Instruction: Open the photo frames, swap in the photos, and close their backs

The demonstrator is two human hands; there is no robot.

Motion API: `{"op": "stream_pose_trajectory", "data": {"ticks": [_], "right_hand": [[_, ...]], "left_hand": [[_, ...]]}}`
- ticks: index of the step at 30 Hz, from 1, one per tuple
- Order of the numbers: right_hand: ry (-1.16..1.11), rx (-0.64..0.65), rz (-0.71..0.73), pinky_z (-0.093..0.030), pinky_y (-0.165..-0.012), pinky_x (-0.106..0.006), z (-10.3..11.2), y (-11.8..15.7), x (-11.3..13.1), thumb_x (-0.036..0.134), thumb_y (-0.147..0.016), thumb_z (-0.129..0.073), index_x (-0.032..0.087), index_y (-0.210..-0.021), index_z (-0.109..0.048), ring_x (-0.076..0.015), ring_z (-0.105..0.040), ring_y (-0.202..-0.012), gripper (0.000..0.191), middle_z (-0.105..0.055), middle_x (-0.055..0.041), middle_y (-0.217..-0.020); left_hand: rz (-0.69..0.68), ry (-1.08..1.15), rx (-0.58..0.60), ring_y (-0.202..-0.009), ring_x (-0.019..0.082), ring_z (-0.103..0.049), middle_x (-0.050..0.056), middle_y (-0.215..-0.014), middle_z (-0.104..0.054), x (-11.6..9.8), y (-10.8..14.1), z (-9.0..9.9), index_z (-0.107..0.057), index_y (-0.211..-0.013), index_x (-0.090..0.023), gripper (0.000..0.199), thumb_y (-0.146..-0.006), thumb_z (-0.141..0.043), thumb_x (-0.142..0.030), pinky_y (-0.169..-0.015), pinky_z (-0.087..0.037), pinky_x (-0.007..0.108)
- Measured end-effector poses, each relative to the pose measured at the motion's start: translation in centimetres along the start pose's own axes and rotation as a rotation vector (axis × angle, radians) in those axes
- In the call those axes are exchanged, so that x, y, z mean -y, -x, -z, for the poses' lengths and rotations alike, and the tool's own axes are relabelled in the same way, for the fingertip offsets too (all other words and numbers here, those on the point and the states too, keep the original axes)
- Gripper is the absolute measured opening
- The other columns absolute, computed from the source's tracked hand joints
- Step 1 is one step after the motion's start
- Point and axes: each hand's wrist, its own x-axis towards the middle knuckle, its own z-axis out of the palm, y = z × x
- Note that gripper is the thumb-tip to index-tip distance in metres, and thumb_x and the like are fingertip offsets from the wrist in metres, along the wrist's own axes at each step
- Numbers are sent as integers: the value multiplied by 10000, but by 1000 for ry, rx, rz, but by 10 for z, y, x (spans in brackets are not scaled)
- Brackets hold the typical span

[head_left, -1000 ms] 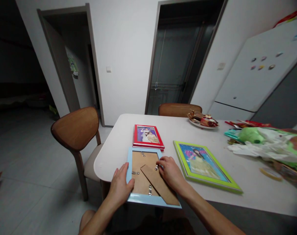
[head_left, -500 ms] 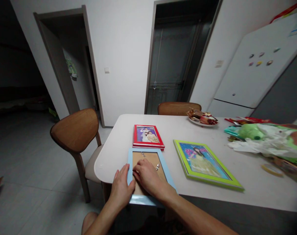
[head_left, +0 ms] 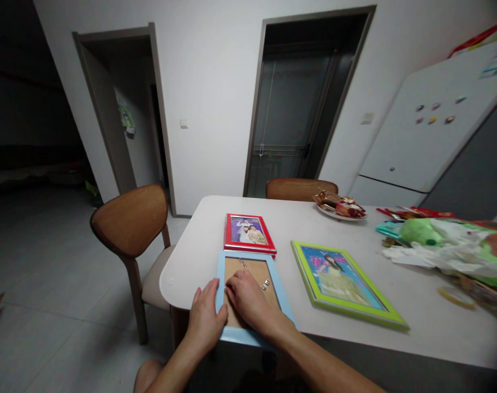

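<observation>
A light blue picture frame (head_left: 288, 311) lies back side up at the table's near edge, its brown backing board (head_left: 252, 268) showing with small metal fittings. My left hand (head_left: 206, 314) grips the frame's left side, thumb over the border and fingers along the outer edge. Over the backing board, my right hand (head_left: 248, 297) is closed, its fingertips bent down near the board's left edge; what they pinch is hidden. Just beyond stands no gap to a red picture frame (head_left: 228, 234), lying face up with a group photo. To the right is a lime green picture frame (head_left: 314, 292), also face up.
The white table (head_left: 187, 262) carries a plate (head_left: 342, 216) of wrapped items at the back. A pile of plastic packaging (head_left: 432, 245) and a tape roll (head_left: 456, 298) lie at the right. Wooden chairs stand left (head_left: 134, 218) and behind (head_left: 301, 189).
The whole view has shifted slightly, with the scene sitting a little lower. Both hands keep nearly the same places on the blue frame.
</observation>
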Motion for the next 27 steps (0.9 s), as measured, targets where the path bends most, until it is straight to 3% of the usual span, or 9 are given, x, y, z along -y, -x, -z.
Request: {"op": "stream_pose_trajectory", "data": {"ticks": [6,13,19,24,27], "right_hand": [[-28,-1,-3,-352,-688,-217,4,-8,-14,247,-778,-449,152,-733,-620,-140,-498,-751,201,-574,-55,-773],[114,-35,-181,-329,-746,-273,8,-27,-48,246,-801,-398,135,-843,-631,-185,-484,-845,260,-573,-101,-861],[107,-8,-188,-335,-772,-294,5,-31,-51,253,-803,-389,183,-986,-605,-193,-482,-881,291,-578,-98,-930],[-68,58,-7,-332,-862,-303,30,-1,-45,198,-720,-483,186,-1126,-511,-179,-461,-985,407,-533,-84,-1078],[-225,236,120,-318,-906,-298,51,28,-40,150,-673,-501,230,-982,-603,-168,-440,-1047,335,-502,-52,-1130]], "left_hand": [[15,13,-8,-1145,200,-401,100,-1244,-452,-3,2,1,-390,-1199,-101,545,-657,-403,-150,-1020,-197,379],[4,65,-15,-1140,216,-401,109,-1237,-459,-5,3,3,-400,-1191,-108,537,-657,-415,-157,-1016,-193,408],[14,5,31,-1144,225,-392,133,-1241,-446,-9,2,6,-384,-1200,-49,540,-673,-401,-168,-1013,-208,397],[2,7,20,-1149,216,-387,137,-1243,-444,-7,3,4,-383,-1196,-46,532,-679,-400,-167,-1016,-198,400],[2,14,12,-1150,216,-383,134,-1238,-449,-6,3,4,-385,-1195,-61,526,-682,-405,-170,-1011,-203,404]]}}
